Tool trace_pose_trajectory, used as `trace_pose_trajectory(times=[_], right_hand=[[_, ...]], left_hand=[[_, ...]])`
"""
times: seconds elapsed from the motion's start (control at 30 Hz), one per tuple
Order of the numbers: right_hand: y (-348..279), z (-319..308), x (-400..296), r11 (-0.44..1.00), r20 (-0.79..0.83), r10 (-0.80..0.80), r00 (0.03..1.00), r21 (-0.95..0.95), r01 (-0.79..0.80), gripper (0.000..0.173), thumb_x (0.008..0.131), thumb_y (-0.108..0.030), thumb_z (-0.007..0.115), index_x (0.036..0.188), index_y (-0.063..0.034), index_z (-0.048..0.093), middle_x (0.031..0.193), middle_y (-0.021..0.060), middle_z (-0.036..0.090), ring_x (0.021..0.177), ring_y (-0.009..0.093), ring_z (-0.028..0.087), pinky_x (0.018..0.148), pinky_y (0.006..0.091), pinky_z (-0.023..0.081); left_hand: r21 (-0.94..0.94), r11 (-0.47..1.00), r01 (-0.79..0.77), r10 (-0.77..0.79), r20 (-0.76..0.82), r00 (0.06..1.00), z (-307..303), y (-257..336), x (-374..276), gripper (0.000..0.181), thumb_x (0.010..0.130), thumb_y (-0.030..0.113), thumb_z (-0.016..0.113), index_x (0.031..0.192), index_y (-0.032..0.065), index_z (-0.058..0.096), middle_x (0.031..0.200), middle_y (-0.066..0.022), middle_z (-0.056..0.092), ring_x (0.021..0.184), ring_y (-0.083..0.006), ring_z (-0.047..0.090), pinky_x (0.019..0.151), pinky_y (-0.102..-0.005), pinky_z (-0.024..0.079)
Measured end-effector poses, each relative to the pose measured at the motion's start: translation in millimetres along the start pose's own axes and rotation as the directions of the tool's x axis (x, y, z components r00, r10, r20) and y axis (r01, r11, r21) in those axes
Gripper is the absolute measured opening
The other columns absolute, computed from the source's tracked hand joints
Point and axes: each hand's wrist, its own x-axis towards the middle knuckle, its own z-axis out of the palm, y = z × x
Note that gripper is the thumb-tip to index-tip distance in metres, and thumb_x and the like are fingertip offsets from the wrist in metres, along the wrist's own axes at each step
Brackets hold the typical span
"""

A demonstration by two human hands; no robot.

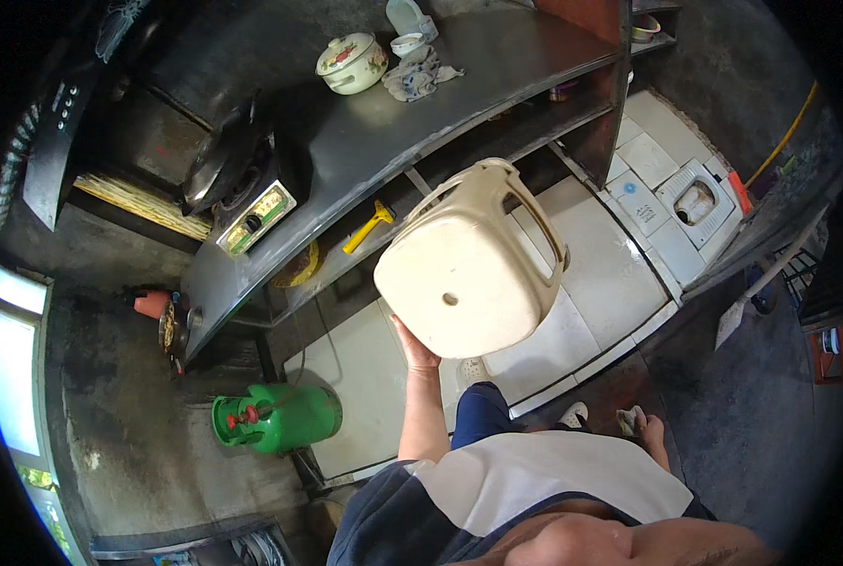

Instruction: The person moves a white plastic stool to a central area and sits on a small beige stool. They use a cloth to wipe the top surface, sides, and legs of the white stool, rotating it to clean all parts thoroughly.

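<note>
A cream plastic stool is held out in front of me, its seat with a small hole facing up towards me. My left hand grips it at the near left edge; most of the fingers are hidden behind the seat. The stool's legs point away, towards the counter. Low at my right side, my right hand holds a crumpled cloth. One of my feet, in a pale clog, stands on the white tiled step below the stool.
A dark counter carries a gas stove, an enamel pot and a rag. On the shelf below lies a yellow-handled scraper. A green gas cylinder stands left, a squat toilet right, near a shovel.
</note>
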Motion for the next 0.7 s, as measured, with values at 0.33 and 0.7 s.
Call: trace_pose_trajectory(times=[0.33,0.7], right_hand=[[53.5,-2.5,12.6,0.994,0.0,0.013,1.0,-0.105,-0.013,0.056,0.088,-0.048,0.056,0.081,0.0063,0.067,0.082,0.0295,0.064,0.083,0.046,0.062,0.075,0.0505,0.047],[42.4,-25.5,23.4,1.0,-0.018,-0.017,1.0,0.007,0.017,0.056,0.087,-0.05,0.057,0.081,0.0055,0.066,0.086,0.0297,0.064,0.088,0.045,0.062,0.078,0.0494,0.048]], left_hand=[[0.576,0.768,-0.28,0.122,0.298,0.947,57.5,-2.0,-44.9,0.041,0.073,0.011,0.081,0.106,0.0018,0.059,0.096,-0.0028,0.065,0.086,-0.0111,0.06,0.076,-0.0263,0.049],[0.757,0.067,-0.65,0.251,0.618,0.745,112.9,-11.3,-91.7,0.051,0.05,0.037,0.089,0.071,0.0044,0.056,0.065,-0.0055,0.051,0.066,-0.0236,0.05,0.092,-0.0383,0.034]])
